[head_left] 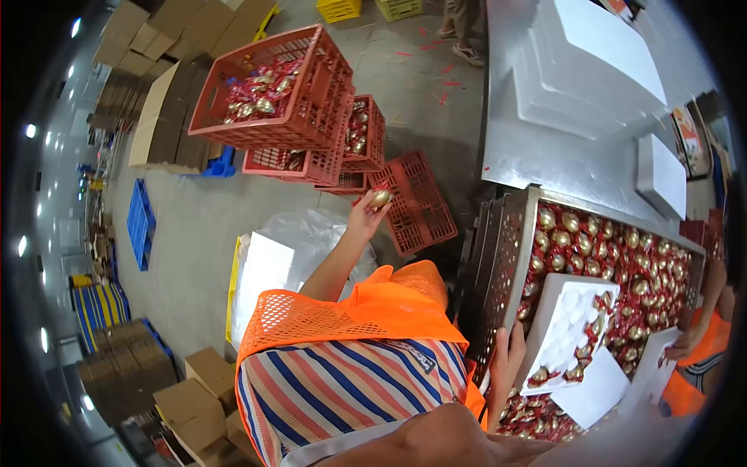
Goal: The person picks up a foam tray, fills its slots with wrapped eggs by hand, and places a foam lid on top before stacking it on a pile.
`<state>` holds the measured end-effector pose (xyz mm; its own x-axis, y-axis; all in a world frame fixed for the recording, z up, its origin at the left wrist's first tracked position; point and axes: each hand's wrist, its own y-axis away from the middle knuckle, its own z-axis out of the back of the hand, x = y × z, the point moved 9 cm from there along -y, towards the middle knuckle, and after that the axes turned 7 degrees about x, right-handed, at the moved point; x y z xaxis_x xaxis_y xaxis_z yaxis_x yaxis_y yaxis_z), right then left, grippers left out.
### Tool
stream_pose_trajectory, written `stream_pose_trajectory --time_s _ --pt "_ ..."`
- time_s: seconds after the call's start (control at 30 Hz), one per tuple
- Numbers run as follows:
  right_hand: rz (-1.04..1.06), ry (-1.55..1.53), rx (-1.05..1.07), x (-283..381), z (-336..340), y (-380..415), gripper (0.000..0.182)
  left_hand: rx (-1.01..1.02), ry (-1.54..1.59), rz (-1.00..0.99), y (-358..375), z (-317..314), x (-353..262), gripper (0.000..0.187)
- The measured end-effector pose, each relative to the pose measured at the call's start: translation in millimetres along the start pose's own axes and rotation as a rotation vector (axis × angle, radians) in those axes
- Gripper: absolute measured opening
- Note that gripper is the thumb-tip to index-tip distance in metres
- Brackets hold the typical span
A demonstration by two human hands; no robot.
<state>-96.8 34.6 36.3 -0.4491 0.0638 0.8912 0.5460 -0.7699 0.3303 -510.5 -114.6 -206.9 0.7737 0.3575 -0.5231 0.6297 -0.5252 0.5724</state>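
Note:
My left hand point(366, 216) is raised over the floor with its fingers closed on a gold-and-red wrapped ball point(380, 198). Below it stands a red plastic crate point(412, 204). Lower right, my right hand point(507, 359) rests at the rim of a metal bin point(515, 265), fingers stretched upward and apart, close beside a white foam tray point(562, 300). That tray has round hollows, some filled with wrapped balls point(582, 354). It lies on many more gold-and-red balls point(583, 245) in the bin.
Stacked red crates point(288, 128) hold more wrapped balls. A metal table point(506, 117) carries white foam boxes point(599, 62). Another person's hand point(685, 342) is at the bin's far side, near a white sheet point(650, 366). Cardboard boxes point(194, 409) and a blue pallet point(140, 224) stand left.

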Motion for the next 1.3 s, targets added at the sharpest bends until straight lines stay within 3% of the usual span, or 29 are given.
stream_pose_trajectory --time_s 0.07,0.1,0.23,0.27,0.3,0.37,0.5,0.57,0.63,0.7,0.77,0.8,0.83,0.87,0.9,0.93,0.97,1.03,1.07,1.1,1.13,1.2,1.3 --pt "-0.035 -0.043 0.001 -16 1 4 0.032 -0.073 -0.02 -0.041 7 47 -19 0.03" --pt "-0.057 -0.066 -0.001 -22 0 4 0.031 -0.011 -0.061 -0.133 12 38 -43 0.029" --pt "-0.044 -0.061 -0.026 -18 0 5 0.028 0.249 -0.273 -0.497 56 -60 -179 0.027" --pt "-0.024 -0.032 -0.015 -13 -1 4 0.028 0.335 -0.24 -0.668 49 -74 -226 0.028" --pt "-0.012 -0.005 -0.014 -7 -1 3 0.027 0.218 -0.401 -0.851 84 -120 -264 0.027" --pt "-0.061 0.017 -0.024 -8 5 6 0.025 0.16 -0.372 -0.948 70 -128 -343 0.023" --pt "0.044 0.145 -0.075 13 21 22 0.029 0.082 -0.806 -0.607 -11 -151 -427 0.04" --pt "0.021 0.126 -0.111 18 34 42 0.029 -0.001 -1.034 -0.694 -78 -154 -467 0.053" --pt "-0.044 0.053 -0.159 0 53 74 0.029 -0.274 -1.464 -1.05 -104 -185 -487 0.067" --pt "-0.073 0.12 -0.292 -17 83 117 0.025 -0.547 -1.71 -1.575 -77 -239 -469 0.083" --pt "-0.185 0.197 -0.464 -42 117 169 0.017 -0.408 -1.539 -1.921 -27 -287 -410 0.076" --pt "-0.274 0.283 -0.518 -54 130 197 0.016 0.098 -1.298 -1.626 13 -336 -333 0.068" --pt "-0.374 0.333 -0.533 -71 135 223 0.015 0.415 -0.953 -1.295 53 -382 -253 0.059" --pt "-0.473 0.379 -0.544 -84 136 245 0.014 0.551 -1.191 -1.436 86 -429 -197 0.047" --pt "-0.508 0.439 -0.521 -86 133 257 0.014 0.689 -1.178 -1.181 99 -453 -135 0.044" --pt "-0.554 0.343 -0.487 -104 123 268 0.015 0.977 -1.231 -1.05 168 -482 -53 0.039" --pt "-0.47 0.337 -0.451 -106 112 267 0.016 1.291 -1.209 -0.99 225 -494 17 0.039" --pt "-0.376 0.354 -0.394 -104 90 259 0.026 1.945 -1.414 -0.529 298 -474 136 0.043" --pt "-0.463 0.406 -0.375 -110 81 254 0.04 2.158 -1.572 -0.392 337 -447 179 0.033" --pt "-0.53 0.521 -0.371 -105 76 246 0.047 2.487 -1.552 -0.248 384 -414 216 0.033" --pt "-0.599 0.634 -0.365 -100 72 239 0.055 2.712 -1.424 -0.224 413 -382 241 0.031" --pt "-0.653 0.717 -0.28 -111 56 223 0.058 3.047 -1.391 -0.167 446 -317 279 0.022" --pt "-0.666 0.75 -0.149 -131 43 206 0.056 3.27 -1.556 0.14 458 -256 312 0.021"
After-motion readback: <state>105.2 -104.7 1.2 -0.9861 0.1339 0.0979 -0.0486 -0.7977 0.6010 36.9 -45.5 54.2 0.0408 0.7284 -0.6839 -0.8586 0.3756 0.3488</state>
